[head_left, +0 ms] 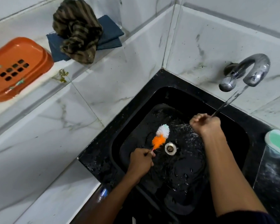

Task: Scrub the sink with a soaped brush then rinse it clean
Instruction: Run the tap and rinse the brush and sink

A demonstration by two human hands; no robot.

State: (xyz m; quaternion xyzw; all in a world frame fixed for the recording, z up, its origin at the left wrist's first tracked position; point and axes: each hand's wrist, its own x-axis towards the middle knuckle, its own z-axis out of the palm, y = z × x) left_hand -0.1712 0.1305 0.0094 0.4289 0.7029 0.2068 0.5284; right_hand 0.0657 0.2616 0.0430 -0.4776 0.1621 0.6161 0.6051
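A black sink [153, 101] fills the lower middle, wet, with a metal drain [170, 148] at its bottom. My left hand [141, 162] grips the handle of a bottle brush [209, 135] whose orange, white and green bristles lie on the sink floor just left of the drain. A chrome tap [247, 73] on the right wall runs. Its stream falls onto my right hand [205, 124], which is curled into a fist with nothing visible in it, and water sprays off it into the basin.
An orange soap dish [18, 67] stands on the marble ledge at the left. Farther back lie a striped brown cloth [78, 31] and a folded blue cloth [110, 33]. A clear container with a green lid [278, 143] stands at the right edge.
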